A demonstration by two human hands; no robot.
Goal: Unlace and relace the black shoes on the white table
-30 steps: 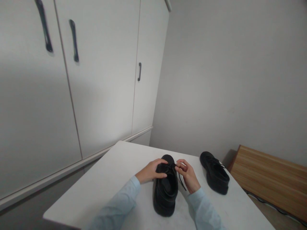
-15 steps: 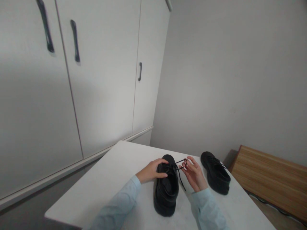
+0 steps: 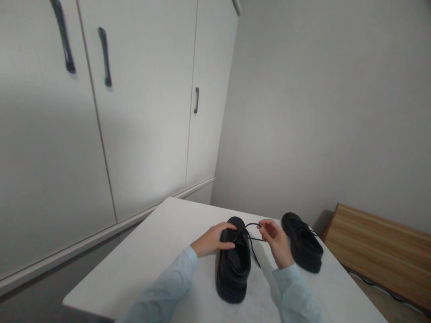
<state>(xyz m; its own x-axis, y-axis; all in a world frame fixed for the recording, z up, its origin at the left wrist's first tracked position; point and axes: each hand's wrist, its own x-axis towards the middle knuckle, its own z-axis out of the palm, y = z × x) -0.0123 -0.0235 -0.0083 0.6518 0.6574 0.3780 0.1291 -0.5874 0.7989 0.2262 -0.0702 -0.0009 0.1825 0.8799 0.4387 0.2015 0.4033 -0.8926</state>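
- Cabinet [image 3: 144,98], pale, dark-handled, filling the left; grey wall [image 3: 319,98] behind and to the right.
- White table [image 3: 188,215], in front of the person, carrying both shoes. Wood-grain panel [image 3: 380,255] beyond its right edge.
- Worked shoe [image 3: 232,287], black, upright on the table between the hands, toe pointing away, heel toward the wearer.
- Second shoe [image 3: 308,253], also black, near the table's right edge, apart from both hands. Laces in it; no hand working there.
- Left hand [image 3: 210,240], pale blue sleeve: thumb and fingers clamped on the left side of the worked shoe's upper, by the lacing, apparently steadying it.
- Right hand [image 3: 276,242], to the right of that shoe: fingertips together, pinched on lace.
- Lace [image 3: 252,224]: two strands run out from the shoe's throat to the right fingers, probably one loop; too dark and small to be sure.
- Loose end [image 3: 255,254] hangs down the shoe's right side.
- Progress, judged: lacing in place, lace work partway. Strands stand slack, neither drawn tight nor fully free. Whether a knot sits underneath, cannot tell.
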